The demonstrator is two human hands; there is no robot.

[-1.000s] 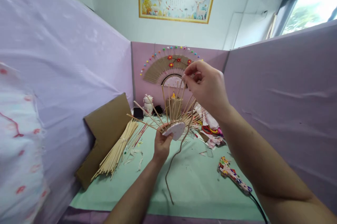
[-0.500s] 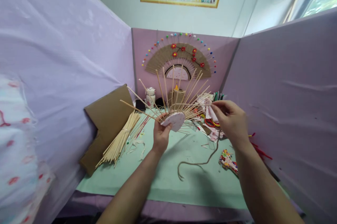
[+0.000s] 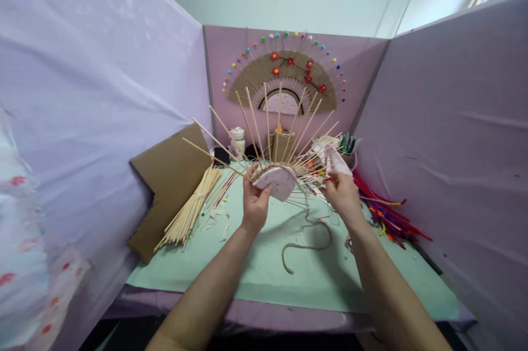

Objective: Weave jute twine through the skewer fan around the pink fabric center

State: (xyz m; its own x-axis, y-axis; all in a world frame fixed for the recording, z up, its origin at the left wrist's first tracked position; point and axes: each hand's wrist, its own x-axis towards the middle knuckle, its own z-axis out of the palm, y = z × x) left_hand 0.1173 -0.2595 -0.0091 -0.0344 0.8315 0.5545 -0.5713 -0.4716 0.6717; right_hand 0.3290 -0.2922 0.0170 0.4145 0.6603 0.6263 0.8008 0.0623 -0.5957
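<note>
A half-round piece in pale spotted cloth (image 3: 277,181), with thin wooden sticks fanning out from it, is gripped at its left end by my left hand (image 3: 254,202), thumb on the cloth. Brown twine (image 3: 307,246) runs along the stick bases and hangs down onto the green table in a loose curve. My right hand (image 3: 342,192) is at the right of the sticks, its fingers bent together near the stick ends and white cloth; what they hold, if anything, is too small to make out.
Left lie brown cardboard (image 3: 171,175) and a bundle of sticks (image 3: 192,208). Behind stand a white jar (image 3: 237,143) and a twine roll (image 3: 283,144). A finished fan (image 3: 247,78) hangs on the pink panel. Coloured pipe cleaners (image 3: 388,213) lie right.
My right hand has moved down and slightly left, and the twine it held now hangs from the fan piece. The view has tilted down a little.
</note>
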